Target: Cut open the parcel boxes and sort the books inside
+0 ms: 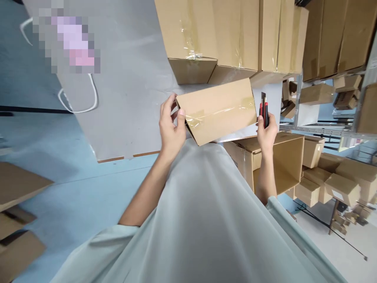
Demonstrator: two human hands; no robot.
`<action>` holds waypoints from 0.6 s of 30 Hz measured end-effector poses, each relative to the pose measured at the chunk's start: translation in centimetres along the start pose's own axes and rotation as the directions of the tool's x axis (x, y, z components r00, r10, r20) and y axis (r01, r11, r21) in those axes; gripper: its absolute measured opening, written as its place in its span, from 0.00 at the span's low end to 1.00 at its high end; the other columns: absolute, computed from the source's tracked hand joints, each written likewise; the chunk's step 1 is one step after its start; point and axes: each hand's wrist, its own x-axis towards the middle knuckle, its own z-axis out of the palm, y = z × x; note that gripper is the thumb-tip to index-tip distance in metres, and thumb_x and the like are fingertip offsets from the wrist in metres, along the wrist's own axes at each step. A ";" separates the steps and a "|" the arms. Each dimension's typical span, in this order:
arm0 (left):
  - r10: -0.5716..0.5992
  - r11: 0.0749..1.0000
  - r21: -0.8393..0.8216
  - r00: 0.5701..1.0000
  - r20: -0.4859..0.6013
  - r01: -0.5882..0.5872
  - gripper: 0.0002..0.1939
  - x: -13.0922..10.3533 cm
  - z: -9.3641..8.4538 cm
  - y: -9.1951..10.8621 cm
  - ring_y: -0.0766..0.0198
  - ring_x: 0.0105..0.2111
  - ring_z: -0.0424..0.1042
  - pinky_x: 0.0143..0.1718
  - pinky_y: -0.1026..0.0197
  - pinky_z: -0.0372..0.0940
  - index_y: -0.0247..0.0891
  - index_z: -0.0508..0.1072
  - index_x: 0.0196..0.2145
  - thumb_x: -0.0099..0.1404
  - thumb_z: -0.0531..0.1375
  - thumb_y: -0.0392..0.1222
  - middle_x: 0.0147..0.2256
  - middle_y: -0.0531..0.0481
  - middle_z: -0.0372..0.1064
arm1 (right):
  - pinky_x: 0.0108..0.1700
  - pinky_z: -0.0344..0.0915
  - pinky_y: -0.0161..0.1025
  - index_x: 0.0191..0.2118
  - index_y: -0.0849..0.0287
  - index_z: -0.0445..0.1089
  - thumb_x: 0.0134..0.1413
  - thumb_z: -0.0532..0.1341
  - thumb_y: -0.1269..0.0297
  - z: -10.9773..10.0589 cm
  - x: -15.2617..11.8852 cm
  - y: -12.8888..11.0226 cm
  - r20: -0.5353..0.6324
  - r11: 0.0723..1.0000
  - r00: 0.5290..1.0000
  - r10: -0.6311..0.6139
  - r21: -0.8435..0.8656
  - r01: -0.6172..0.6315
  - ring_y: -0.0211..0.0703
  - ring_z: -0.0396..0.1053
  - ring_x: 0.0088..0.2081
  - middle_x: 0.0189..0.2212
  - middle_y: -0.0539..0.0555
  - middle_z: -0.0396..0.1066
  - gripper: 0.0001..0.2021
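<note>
A small cardboard box point(219, 104), closed along its top seam with clear tape, is tilted at the near edge of the grey table. My left hand point(173, 124) grips its left end, thumb on top and fingers behind the corner. Just off the box's right end, my right hand point(267, 131) is wrapped round a red and black utility knife point(266, 114). The knife's dark blade end points away from me and does not touch the box. The underside of the box is hidden.
Several large taped cartons point(203, 31) stand along the far side of the grey table point(126, 78). A big open carton point(288, 161) sits below my right arm. Shelving point(321, 127) and stacked boxes point(343, 184) fill the right. A white cord point(94, 92) lies at left.
</note>
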 end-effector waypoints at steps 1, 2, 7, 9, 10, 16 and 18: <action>-0.009 0.999 0.032 1.000 -0.020 0.010 0.36 0.2 0.3 -0.2 0.44 0.77 0.67 0.79 0.42 0.64 0.53 0.68 0.76 0.81 0.57 0.73 0.74 0.41 0.68 | 0.50 0.76 0.49 0.62 0.57 0.74 0.78 0.55 0.43 0.7 -0.2 0.5 0.012 0.998 1.000 -0.017 0.068 0.017 0.55 0.82 0.45 0.47 0.62 0.84 0.25; -0.022 0.997 0.067 0.999 -0.043 0.025 0.36 0.5 0.4 -0.3 0.45 0.77 0.66 0.80 0.42 0.61 0.52 0.68 0.76 0.81 0.56 0.73 0.74 0.42 0.68 | 0.51 0.76 0.49 0.61 0.56 0.74 0.78 0.56 0.42 1.1 -0.6 0.8 0.014 0.992 1.000 -0.028 0.123 0.026 0.54 0.82 0.46 0.47 0.61 0.84 0.25; 0.032 0.966 0.259 0.991 -0.131 0.003 0.37 2.1 0.2 0.8 0.50 0.74 0.71 0.79 0.45 0.66 0.49 0.70 0.73 0.83 0.51 0.74 0.72 0.45 0.72 | 0.53 0.78 0.50 0.62 0.55 0.75 0.77 0.58 0.42 1.5 -3.5 1.1 0.087 0.963 0.996 0.027 0.266 -0.049 0.54 0.83 0.47 0.47 0.59 0.84 0.24; 0.153 0.924 0.368 0.983 -0.102 -0.106 0.34 2.5 0.7 2.9 0.50 0.74 0.70 0.79 0.42 0.65 0.48 0.69 0.74 0.84 0.51 0.71 0.71 0.46 0.72 | 0.53 0.79 0.50 0.63 0.54 0.75 0.78 0.58 0.42 1.1 -4.0 1.3 0.126 0.951 0.991 0.044 0.299 -0.080 0.55 0.83 0.49 0.49 0.59 0.85 0.24; 0.212 0.895 0.413 0.976 -0.056 -0.171 0.32 2.7 1.4 4.3 0.50 0.75 0.69 0.80 0.41 0.63 0.48 0.68 0.74 0.86 0.51 0.68 0.72 0.46 0.72 | 0.54 0.79 0.50 0.64 0.54 0.75 0.79 0.58 0.42 0.9 -4.1 1.5 0.136 0.947 0.989 0.049 0.309 -0.089 0.55 0.83 0.50 0.50 0.60 0.85 0.25; 0.218 0.802 0.428 0.872 0.439 -0.416 0.25 3.3 10.4 9.5 0.46 0.80 0.62 0.83 0.34 0.55 0.48 0.74 0.69 0.88 0.49 0.60 0.72 0.47 0.73 | 0.59 0.81 0.52 0.73 0.51 0.71 0.81 0.57 0.46 -0.6 -3.5 2.4 0.139 0.946 0.990 -0.010 0.323 -0.036 0.55 0.83 0.60 0.64 0.61 0.82 0.26; 0.197 0.780 0.438 0.840 0.505 -0.446 0.23 3.1 12.7 9.2 0.45 0.80 0.62 0.83 0.33 0.52 0.48 0.76 0.67 0.87 0.52 0.57 0.71 0.46 0.74 | 0.63 0.81 0.53 0.76 0.50 0.68 0.81 0.57 0.48 -1.1 -3.3 2.4 0.140 0.946 0.989 -0.047 0.324 -0.001 0.55 0.81 0.64 0.68 0.61 0.80 0.26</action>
